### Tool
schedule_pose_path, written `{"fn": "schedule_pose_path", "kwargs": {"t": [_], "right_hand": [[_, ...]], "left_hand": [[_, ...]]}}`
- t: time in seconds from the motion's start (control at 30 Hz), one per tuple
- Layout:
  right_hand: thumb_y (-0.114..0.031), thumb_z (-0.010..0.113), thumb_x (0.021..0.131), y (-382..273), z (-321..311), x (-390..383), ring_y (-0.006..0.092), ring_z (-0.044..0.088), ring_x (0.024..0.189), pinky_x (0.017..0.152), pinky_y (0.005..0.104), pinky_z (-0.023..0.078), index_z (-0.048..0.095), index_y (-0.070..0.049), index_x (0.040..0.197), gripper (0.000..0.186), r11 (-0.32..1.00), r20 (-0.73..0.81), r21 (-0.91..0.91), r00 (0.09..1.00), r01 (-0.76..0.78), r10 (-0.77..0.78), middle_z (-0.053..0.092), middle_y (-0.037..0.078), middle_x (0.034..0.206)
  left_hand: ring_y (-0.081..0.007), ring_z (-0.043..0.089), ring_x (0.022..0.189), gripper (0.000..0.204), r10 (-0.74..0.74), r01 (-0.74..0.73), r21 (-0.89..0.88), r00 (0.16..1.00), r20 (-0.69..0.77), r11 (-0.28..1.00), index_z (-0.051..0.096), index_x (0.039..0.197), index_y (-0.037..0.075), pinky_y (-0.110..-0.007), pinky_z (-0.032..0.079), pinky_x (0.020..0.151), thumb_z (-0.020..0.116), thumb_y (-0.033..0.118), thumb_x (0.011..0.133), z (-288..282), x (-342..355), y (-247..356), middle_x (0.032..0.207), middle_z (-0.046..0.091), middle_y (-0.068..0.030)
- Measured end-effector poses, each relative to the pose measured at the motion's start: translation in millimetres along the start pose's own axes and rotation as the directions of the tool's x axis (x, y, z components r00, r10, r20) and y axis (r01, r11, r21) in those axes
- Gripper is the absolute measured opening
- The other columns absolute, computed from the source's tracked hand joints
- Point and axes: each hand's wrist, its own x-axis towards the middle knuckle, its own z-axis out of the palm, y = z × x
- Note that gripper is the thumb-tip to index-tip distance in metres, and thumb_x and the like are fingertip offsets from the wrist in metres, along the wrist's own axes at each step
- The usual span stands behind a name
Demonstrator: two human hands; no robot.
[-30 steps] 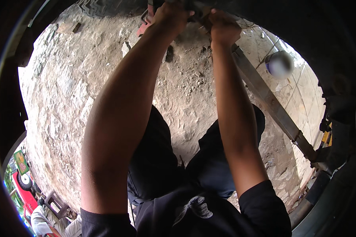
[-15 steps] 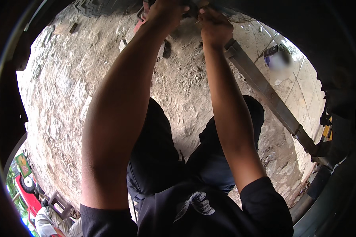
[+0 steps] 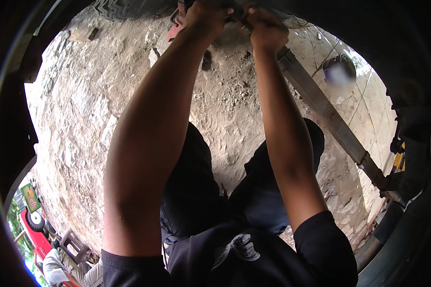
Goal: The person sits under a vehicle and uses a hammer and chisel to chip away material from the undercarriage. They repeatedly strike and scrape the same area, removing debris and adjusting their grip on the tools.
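We stretch both arms to twelve o'clock. Our left hand (image 3: 207, 16) and right hand (image 3: 265, 29) are both closed around a dark part (image 3: 238, 18) between them, just under the tyre (image 3: 124, 7); what kind of part, we cannot tell. A long metal bar (image 3: 330, 117) runs from there toward four o'clock over the stony ground (image 3: 81, 110).

- Ground (image 3: 91, 119) below the hands: pale grey-brown, mottled, cracked texture.
- Metal bar (image 3: 321, 107) running off to the right of the hands: dull grey-brown.
- Tyre (image 3: 129, 8) left of the hands: black, zigzag tread pattern.
- Object (image 3: 177, 26) beside the left hand (image 3: 207, 16): reddish.
- Shirt (image 3: 254, 258) and trousers (image 3: 191, 191), under the forearms: black; shirt carries a pale print.
- Tiled floor (image 3: 368, 105) far right: cream, thin dark joints.
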Motion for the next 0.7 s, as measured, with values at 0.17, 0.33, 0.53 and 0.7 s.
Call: {"fn": "schedule_pose_path", "kwargs": {"t": [0.17,0.33,0.53,0.7], "right_hand": [[0.006,0.080,0.080,25,-3,22,0.0167,0.075,0.077,0.072,0.0272,0.061,0.080,0.002,0.094,0.014,0.992,0.059,-0.004,0.991,0.123,-0.123,0.078,0.009,0.088],[0.000,0.082,0.080,28,2,-8,0.0170,0.076,0.084,0.073,0.0279,0.060,0.082,-0.006,0.096,0.017,0.985,0.083,0.168,0.995,0.042,-0.056,0.079,0.010,0.092],[-0.010,0.085,0.079,15,-5,12,0.0153,0.075,0.080,0.079,0.0296,0.057,0.083,-0.010,0.091,0.012,0.983,0.048,-0.130,0.991,0.133,-0.128,0.080,0.005,0.089],[-0.024,0.084,0.085,16,-15,22,0.0122,0.074,0.071,0.066,0.0274,0.054,0.084,-0.016,0.094,0.013,0.836,0.197,-0.286,0.882,0.469,-0.427,0.079,0.004,0.084]], "left_hand": [[-0.0384,0.071,0.101,0.047,0.116,-0.127,0.196,0.991,0.066,0.972,0.073,0.104,0.002,-0.047,0.055,0.084,0.068,0.047,0.096,15,18,-12,0.101,0.073,-0.0234],[-0.0383,0.071,0.103,0.048,0.035,-0.038,0.097,0.999,0.037,0.995,0.073,0.104,0.001,-0.047,0.055,0.084,0.068,0.049,0.096,13,10,-14,0.102,0.073,-0.0225],[-0.0369,0.071,0.104,0.051,0.037,-0.060,0.236,0.994,0.103,0.970,0.073,0.105,0.002,-0.047,0.056,0.085,0.067,0.051,0.095,8,9,-7,0.105,0.073,-0.0218],[-0.0364,0.072,0.101,0.050,0.069,-0.092,0.244,0.992,0.102,0.965,0.072,0.108,0.003,-0.046,0.057,0.084,0.064,0.051,0.097,14,18,-15,0.104,0.073,-0.0197]]}}
